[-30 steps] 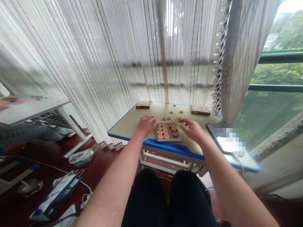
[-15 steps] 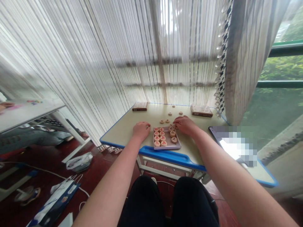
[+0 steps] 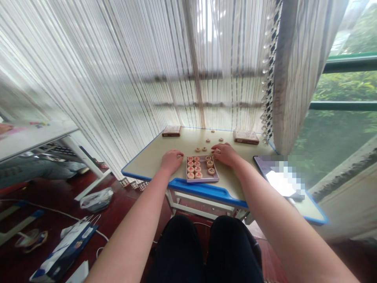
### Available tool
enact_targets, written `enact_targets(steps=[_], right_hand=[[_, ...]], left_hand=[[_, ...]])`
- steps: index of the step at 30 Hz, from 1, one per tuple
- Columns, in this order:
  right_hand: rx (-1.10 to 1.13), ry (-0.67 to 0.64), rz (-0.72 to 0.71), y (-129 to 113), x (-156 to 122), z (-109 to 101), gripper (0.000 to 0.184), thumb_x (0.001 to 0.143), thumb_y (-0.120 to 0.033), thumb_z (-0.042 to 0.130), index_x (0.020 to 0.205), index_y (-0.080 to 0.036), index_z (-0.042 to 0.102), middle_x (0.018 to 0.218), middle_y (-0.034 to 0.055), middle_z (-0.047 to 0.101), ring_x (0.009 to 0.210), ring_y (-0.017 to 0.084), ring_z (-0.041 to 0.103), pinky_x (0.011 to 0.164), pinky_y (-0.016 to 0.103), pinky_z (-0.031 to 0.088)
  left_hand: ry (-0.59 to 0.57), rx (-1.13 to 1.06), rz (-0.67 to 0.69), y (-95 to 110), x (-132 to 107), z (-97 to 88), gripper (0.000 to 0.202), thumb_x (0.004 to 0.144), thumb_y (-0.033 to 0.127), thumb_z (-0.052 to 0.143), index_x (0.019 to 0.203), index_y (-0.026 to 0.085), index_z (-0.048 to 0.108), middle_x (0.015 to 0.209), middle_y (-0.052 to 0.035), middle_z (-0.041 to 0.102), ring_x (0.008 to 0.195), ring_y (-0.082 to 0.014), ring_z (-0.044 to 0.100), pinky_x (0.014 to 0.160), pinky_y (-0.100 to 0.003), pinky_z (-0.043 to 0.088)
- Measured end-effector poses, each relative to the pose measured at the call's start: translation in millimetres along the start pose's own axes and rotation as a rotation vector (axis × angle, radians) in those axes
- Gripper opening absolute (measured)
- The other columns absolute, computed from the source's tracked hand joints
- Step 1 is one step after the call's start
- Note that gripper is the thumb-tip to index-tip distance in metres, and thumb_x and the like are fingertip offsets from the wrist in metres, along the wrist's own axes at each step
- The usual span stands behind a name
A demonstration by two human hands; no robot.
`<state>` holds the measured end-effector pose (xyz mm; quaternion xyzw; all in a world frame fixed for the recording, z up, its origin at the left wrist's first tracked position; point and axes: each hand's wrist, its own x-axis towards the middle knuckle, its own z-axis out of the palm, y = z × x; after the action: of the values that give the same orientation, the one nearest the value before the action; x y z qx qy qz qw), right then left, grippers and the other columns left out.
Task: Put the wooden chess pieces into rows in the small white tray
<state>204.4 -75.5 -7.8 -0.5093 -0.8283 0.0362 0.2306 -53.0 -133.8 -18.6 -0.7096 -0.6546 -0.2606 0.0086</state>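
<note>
A small grey tray (image 3: 214,179) lies near the front of a beige desk with a blue rim (image 3: 206,189). Several round wooden chess discs with red marks (image 3: 194,169) fill it in rows. My left hand (image 3: 171,159) rests on the desk just left of the tray, fingers curled against its edge. My right hand (image 3: 225,154) is at the tray's far right corner, fingers closed over loose discs there; what they grip is hidden. More loose discs (image 3: 208,140) lie farther back.
Two flat wooden boxes stand at the desk's back, one left (image 3: 171,131), one right (image 3: 246,136). A tablet with a lit screen (image 3: 278,181) lies at the right. Striped curtains hang behind. Bags and cables (image 3: 66,245) litter the dark floor at left.
My right hand moved from above the tray's middle to its far right corner and closed. My left hand curled beside the tray. The view shifted slightly.
</note>
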Motion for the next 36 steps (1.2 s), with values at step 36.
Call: enact_targets(steps=[36], right_hand=[[0.238,0.096,0.146,1.6,2.8,4.2,0.023,0.068,-0.031,0.057,0.089,-0.022,0.063,0.08,0.002,0.063,0.083,0.018,0.052,0.072,0.028,0.04]], left_hand=[[-0.005,0.12,0.048,5.0,-2.5,3.0,0.033,0.075,0.032,0.042,0.1,0.021,0.06,0.105,-0.005,0.061,0.1,-0.02,0.053,0.089,-0.03,0.039]])
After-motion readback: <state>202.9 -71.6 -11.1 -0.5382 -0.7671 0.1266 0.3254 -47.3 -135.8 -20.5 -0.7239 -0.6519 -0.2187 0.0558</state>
